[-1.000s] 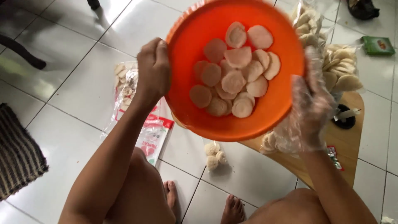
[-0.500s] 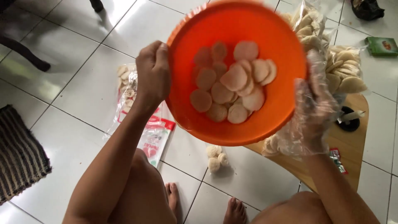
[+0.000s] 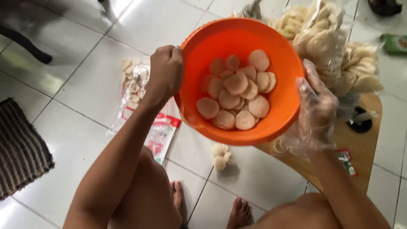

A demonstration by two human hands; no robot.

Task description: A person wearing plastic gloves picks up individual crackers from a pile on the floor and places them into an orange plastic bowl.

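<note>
Orange bowl [image 3: 241, 80], round, holding pale round crackers [image 3: 237, 91], held up between both hands above the tiled floor [image 3: 76, 97]. Left hand [image 3: 165, 74] closed over the left rim; right hand [image 3: 316, 110], in clear plastic glove, cupping the right wall. Bagged crackers [image 3: 335, 46] on the wooden surface [image 3: 364, 144], far right.

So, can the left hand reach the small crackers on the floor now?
Probably not yet: the left hand grips the orange bowl's rim, and the crackers lie below the bowl.

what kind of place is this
Probably a home floor used for packing snacks: white floor tiles, clear bags of crackers on a low wooden table, and a striped mat.
</note>
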